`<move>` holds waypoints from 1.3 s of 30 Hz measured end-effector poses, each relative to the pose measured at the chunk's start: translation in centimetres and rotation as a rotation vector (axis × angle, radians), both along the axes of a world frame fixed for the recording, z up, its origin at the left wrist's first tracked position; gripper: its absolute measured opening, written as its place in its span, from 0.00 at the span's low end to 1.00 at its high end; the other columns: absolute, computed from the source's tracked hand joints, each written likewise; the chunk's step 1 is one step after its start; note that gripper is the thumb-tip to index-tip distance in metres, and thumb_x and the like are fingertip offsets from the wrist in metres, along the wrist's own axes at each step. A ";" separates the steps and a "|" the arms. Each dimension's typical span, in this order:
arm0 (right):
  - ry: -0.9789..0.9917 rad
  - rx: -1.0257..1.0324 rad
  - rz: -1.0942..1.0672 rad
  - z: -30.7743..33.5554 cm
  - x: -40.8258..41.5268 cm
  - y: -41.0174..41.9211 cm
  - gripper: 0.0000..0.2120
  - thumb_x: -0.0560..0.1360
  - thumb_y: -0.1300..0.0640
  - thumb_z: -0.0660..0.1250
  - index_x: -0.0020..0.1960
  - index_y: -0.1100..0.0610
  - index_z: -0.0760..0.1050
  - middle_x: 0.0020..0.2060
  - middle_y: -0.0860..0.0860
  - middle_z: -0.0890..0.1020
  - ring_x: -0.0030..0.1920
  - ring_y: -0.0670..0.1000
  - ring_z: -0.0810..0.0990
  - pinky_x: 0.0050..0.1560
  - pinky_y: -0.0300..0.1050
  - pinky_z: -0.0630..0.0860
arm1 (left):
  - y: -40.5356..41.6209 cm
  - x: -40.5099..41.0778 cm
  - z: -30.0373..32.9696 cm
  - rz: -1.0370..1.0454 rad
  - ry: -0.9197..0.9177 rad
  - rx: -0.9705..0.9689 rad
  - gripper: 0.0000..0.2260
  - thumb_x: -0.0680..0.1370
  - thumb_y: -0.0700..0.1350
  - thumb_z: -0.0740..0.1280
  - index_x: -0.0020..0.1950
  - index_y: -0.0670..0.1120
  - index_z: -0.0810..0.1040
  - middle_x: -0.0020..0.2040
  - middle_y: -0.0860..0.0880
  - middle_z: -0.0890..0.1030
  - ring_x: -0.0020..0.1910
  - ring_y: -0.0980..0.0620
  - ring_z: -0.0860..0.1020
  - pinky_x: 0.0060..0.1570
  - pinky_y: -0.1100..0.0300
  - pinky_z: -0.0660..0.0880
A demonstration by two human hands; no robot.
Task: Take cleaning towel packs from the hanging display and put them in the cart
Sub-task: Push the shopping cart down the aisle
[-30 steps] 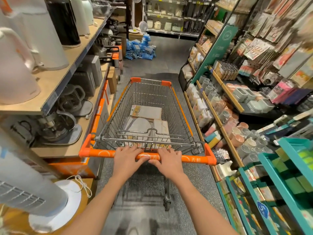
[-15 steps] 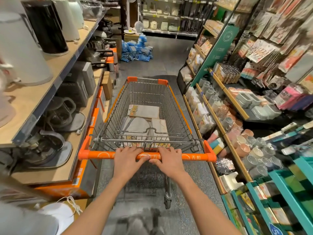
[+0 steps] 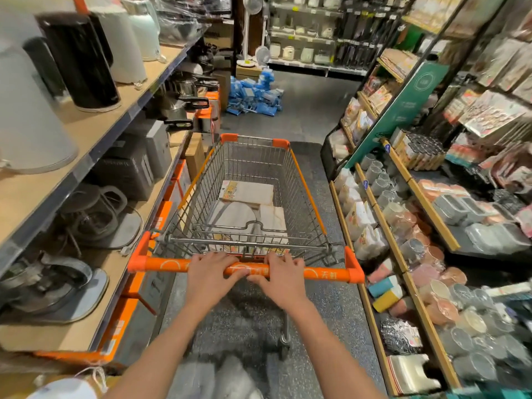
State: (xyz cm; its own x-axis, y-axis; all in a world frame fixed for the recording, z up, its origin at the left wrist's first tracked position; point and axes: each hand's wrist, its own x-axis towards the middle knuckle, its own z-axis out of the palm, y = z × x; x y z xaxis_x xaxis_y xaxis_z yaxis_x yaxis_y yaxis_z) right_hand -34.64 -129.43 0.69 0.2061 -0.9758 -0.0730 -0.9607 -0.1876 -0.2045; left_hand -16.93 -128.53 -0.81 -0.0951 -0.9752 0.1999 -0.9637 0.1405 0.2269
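A wire shopping cart (image 3: 302,180) with an orange handle bar (image 3: 325,273) stands in the aisle in front of me. My left hand (image 3: 208,279) and my right hand (image 3: 280,279) both grip the middle of the bar, side by side. Flat pale packs (image 3: 246,192) lie on the cart's floor. Hanging packaged goods (image 3: 495,110) fill the upper right display; I cannot tell which are cleaning towel packs.
Kettles (image 3: 83,61) and appliances line wooden shelves close on the left. Cups and mugs (image 3: 426,249) crowd the low shelves close on the right. A heap of blue packs (image 3: 253,95) lies on the floor ahead, before a far shelf wall.
The cart and I have rolled forward down the aisle; the left shelf's kettles and a fan have slid back past me. Both hands have stayed on the bar.
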 end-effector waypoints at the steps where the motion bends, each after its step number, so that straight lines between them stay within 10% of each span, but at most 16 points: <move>1: -0.012 0.004 -0.003 0.1 -0.1 -1.2 0.27 0.71 0.29 0.56 0.55 0.51 0.68 0.52 0.47 0.78 0.57 0.52 0.71 0.55 0.50 0.61 | -1.1 -0.1 0.0 0.003 0.013 -0.007 0.42 0.69 0.74 0.32 0.52 0.58 0.80 0.48 0.59 0.81 0.48 0.54 0.76 0.46 0.55 0.61; 39: 0.020 -0.010 0.107 -0.4 3.1 -41.9 0.33 0.70 0.27 0.49 0.63 0.47 0.70 0.60 0.44 0.76 0.62 0.50 0.70 0.59 0.50 0.61 | -40.1 3.1 0.1 0.090 -0.003 0.046 0.33 0.72 0.72 0.41 0.52 0.58 0.80 0.51 0.60 0.81 0.50 0.54 0.75 0.49 0.54 0.62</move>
State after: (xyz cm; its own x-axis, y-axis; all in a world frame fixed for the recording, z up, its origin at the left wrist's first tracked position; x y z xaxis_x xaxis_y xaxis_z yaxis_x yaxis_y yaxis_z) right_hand -31.53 -171.33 0.27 0.3074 -0.9491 -0.0682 -0.9391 -0.2911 -0.1826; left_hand -13.82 -168.61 -0.68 -0.0070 -0.9879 0.1549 -0.9727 0.0427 0.2281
